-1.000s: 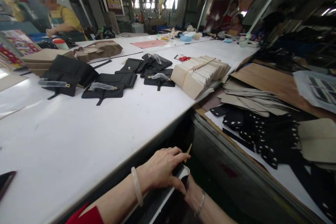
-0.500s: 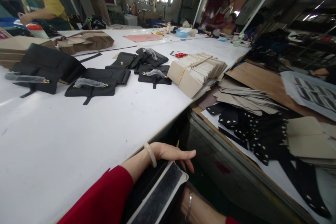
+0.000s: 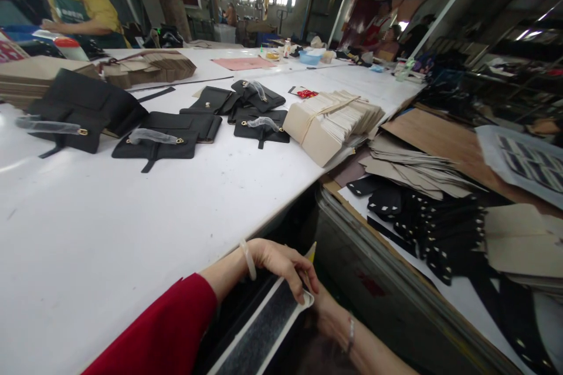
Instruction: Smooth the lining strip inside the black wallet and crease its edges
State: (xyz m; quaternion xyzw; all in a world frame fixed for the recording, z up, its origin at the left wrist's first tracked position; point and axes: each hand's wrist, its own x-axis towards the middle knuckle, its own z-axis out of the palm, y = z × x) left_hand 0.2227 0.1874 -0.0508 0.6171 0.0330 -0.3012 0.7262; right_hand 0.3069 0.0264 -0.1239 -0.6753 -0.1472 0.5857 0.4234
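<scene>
Black strip point(image 3: 259, 328) with white edges runs up from the bottom of my view, below the table point(image 3: 176, 217) edge. My left hand point(image 3: 279, 261) is at its far end, fingers bent, one tip touching the white end; can't tell if it's pinched. My right hand point(image 3: 323, 303) is just beside that end, fingers mostly hidden; can't tell open or closed. Yellow tip point(image 3: 312, 252) pokes up behind. Black spotted pieces point(image 3: 440, 217) lie right. On the table: banded card stack point(image 3: 314, 135), black bags point(image 3: 165, 135) left of it. Person in yellow point(image 3: 90, 9) beyond, far left.
</scene>
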